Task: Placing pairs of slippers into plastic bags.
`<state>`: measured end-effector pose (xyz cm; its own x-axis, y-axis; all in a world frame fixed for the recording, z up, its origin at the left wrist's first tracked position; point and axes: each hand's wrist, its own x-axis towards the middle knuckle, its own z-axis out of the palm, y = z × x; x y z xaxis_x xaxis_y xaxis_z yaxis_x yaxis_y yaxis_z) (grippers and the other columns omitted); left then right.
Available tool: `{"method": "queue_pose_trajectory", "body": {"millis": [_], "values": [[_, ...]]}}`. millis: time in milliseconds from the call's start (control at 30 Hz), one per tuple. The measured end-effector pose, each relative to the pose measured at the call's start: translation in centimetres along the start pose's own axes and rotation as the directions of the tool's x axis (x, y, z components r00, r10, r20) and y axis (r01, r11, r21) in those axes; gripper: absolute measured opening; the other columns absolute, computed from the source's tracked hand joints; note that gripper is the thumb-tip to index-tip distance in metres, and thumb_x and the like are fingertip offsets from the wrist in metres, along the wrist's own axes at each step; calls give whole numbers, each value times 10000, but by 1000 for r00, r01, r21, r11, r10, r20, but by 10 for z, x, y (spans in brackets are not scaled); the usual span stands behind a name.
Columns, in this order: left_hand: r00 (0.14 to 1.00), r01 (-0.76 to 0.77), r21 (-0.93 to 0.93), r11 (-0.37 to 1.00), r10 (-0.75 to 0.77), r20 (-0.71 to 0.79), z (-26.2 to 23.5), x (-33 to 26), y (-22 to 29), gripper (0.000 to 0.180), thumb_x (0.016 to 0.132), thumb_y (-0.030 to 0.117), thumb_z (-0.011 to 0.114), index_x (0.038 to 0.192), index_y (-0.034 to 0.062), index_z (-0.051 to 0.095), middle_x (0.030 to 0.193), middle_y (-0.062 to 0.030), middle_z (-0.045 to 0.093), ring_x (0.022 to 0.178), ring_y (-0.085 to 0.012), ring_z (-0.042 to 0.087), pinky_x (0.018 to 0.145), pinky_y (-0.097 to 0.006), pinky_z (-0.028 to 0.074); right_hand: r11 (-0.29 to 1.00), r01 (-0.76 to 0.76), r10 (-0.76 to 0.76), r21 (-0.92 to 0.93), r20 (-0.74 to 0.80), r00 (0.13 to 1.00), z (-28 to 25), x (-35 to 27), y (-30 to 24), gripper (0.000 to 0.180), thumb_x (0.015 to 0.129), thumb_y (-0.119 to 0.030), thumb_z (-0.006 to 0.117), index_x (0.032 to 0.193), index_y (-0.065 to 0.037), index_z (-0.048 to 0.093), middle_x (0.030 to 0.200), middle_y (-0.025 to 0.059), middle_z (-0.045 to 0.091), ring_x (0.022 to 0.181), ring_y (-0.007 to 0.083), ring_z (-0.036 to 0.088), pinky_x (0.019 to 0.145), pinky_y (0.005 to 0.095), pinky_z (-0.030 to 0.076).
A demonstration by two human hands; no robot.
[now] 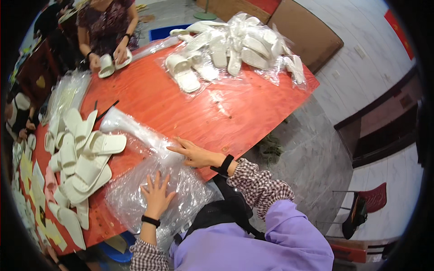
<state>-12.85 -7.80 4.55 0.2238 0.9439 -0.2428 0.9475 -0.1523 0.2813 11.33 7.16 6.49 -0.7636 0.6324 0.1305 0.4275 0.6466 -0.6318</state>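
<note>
My left hand (156,196) lies with its fingers spread on a stack of clear plastic bags (124,192) at the table's near edge. My right hand (194,155) reaches across to the bags' far side, index finger stretched out, touching the plastic; some of its fingers are hidden. From there a bunched length of clear plastic (129,126) runs toward the far left. Left of the bags, loose white slippers (92,169) are heaped, several overlapping. Neither hand holds a slipper.
Bagged white slippers (217,49) are piled at the red table's (199,113) far end. Across the table, a person's hands (120,52) handle two white slippers (106,66). Flat plastic packs (68,92) lie at the left edge. A red chair (373,198) stands at right.
</note>
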Motion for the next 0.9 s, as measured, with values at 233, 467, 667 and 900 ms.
{"method": "queue_pose_trajectory", "body": {"millis": [233,467,667,900], "values": [[998,-62,-47,997,63,25,-47,-12,5,735,805,303,720,1457,175,408,1570,-168,219,1427,-486,142,1077,-715,122,925,-371,365,74,-441,820,-63,-111,124,563,873,-227,629,1379,-40,467,1410,280,428,1332,411,398,1097,447,351],[1000,16,-108,994,-14,27,-75,4,15,790,778,267,733,1470,128,376,1571,-218,175,1434,-494,109,1095,-703,97,754,-620,628,219,-519,580,-148,-137,221,575,833,-250,670,1357,-78,508,1395,282,433,1301,435,409,1051,484,383],[986,159,145,977,-150,-69,-53,-10,10,839,767,357,739,1480,132,359,1563,-222,196,1427,-503,128,1097,-718,85,673,-673,538,-306,-422,730,-185,-31,246,901,772,-277,728,1527,-291,238,1586,200,116,1451,450,91,1042,722,253],[975,222,-2,975,-222,0,5,-13,1,819,835,488,643,1495,110,337,1566,-242,184,1422,-526,116,1074,-727,83,682,-708,587,-184,-439,680,-172,61,312,858,812,-296,702,1525,-348,227,1570,221,173,1398,466,266,1056,656,314]]}}
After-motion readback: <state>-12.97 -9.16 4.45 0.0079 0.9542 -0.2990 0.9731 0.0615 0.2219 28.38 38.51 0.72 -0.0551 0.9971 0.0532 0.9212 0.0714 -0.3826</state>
